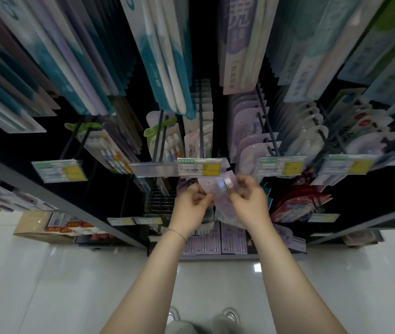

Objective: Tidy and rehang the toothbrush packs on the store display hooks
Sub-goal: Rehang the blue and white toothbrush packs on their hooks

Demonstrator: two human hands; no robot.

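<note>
Two hands, left hand (191, 201) & right hand (248, 200), pinch lilac toothbrush pack (212, 186) at frame ctr, its top just under price tag (200, 168).

A shop aisle seen from above, looking steeply down. A glossy white tiled floor (47, 285) fills the lower half, with small bright glints of light (257, 267) on it. A tall black display wall (109, 189) rises ahead, edged by slanting grey metal shelf rails (66, 202). At its foot on the left — an open brown cardboard box (29, 225) resting on the floor.
</note>
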